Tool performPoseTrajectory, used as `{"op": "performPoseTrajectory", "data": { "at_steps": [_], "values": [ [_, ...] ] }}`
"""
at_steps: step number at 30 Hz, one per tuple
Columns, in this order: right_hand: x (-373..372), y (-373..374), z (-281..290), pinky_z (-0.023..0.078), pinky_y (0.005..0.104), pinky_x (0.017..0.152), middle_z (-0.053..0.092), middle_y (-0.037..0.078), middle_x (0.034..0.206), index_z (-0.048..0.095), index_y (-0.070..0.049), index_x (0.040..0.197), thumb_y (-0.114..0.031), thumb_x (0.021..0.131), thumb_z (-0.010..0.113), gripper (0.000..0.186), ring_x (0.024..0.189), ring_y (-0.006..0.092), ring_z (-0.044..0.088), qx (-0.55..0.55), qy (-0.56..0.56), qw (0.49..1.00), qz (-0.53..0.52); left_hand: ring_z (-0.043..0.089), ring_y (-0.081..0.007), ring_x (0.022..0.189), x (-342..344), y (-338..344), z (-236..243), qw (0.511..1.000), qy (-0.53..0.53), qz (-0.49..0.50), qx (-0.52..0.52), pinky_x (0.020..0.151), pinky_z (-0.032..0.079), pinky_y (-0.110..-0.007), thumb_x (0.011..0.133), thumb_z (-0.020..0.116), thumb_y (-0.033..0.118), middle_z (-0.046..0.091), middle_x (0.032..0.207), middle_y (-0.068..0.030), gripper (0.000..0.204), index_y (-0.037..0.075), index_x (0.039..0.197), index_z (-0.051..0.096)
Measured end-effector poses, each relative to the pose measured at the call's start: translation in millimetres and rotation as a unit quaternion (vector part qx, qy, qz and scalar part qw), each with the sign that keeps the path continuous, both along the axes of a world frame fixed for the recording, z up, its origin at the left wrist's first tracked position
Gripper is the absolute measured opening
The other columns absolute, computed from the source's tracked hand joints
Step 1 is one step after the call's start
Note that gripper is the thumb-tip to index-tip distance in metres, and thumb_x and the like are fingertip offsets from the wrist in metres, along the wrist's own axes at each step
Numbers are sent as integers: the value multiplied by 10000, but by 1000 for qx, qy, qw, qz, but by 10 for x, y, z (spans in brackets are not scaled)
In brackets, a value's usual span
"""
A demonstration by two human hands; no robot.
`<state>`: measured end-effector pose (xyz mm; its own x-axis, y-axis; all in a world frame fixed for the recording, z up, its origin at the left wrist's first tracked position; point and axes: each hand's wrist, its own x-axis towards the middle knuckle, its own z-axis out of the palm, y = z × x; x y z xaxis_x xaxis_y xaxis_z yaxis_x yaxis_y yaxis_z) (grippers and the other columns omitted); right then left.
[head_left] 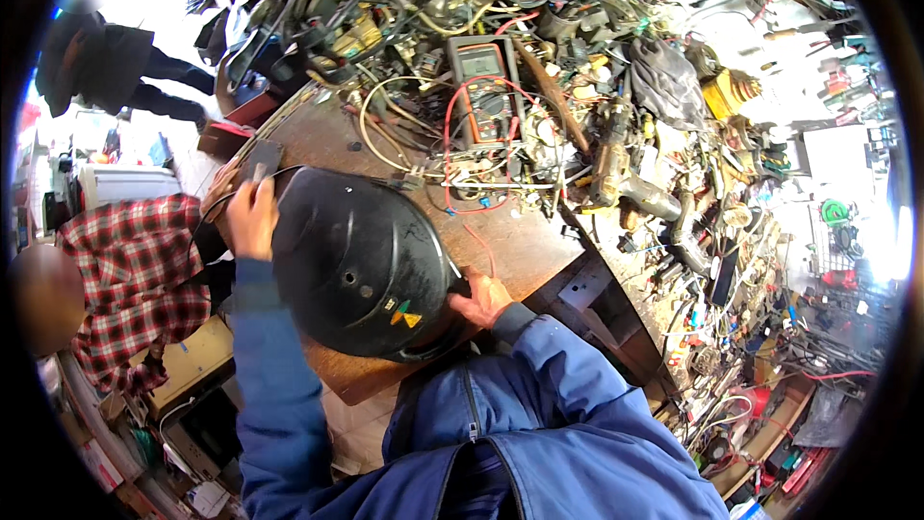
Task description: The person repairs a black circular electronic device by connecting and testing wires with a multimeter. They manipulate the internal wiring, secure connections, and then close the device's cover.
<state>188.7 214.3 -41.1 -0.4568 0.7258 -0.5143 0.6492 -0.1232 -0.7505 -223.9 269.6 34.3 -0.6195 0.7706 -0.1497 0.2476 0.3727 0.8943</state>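
Note:
A large black dome-shaped housing (356,250) with a round hole and a yellow-green sticker lies tilted on the wooden bench, close to my body. My right hand (484,300) grips its rim on the right side, thumb on the outer face. At the housing's far left, my left hand (253,217) has its fingers bent together beside a dark grey rectangular piece (262,160) and a thin black cable. Which of these the fingers hold is hidden. Beyond the housing lies a multimeter (481,87) with an orange face and a red lead.
Tangled cables and parts (414,0) are heaped along the bench's far side. A wooden-handled tool (551,96) and a metal power tool (616,164) lie right of the multimeter. A person in a plaid shirt (135,279) is at the left; another in dark clothes (106,58) stands farther off.

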Motion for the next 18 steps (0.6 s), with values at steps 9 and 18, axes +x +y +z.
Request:
{"op": "performPoseTrajectory", "data": {
  "at_steps": [9, 18],
  "values": [
    [1208, 68, -14, 553, 364, 596, 705, 135, 722, 707, 30, 1017, -158, 933, 692, 207, 619, 212, 692, 14, 32, 976, -213, 520, -352, 1205, 1413, -1952, -45, 958, 276, -4, -78, 1035, 408, -469, 872, 709, 118, 564, 1316, -194, 237, -11, 1036, 596],
    [1405, 653, 193, 537, 316, 622, 694, 108, 727, 690, 38, 1048, -108, 953, 616, 189, 653, 151, 663, 83, 19, 963, -256, 296, -433, 1477, 1776, -1901, 3, 905, 378, -62, -186, 1214, 261, -542, 894, 680, 210, 370, 1584, -228, 636, 9, 1448, 441]
  ]
}}
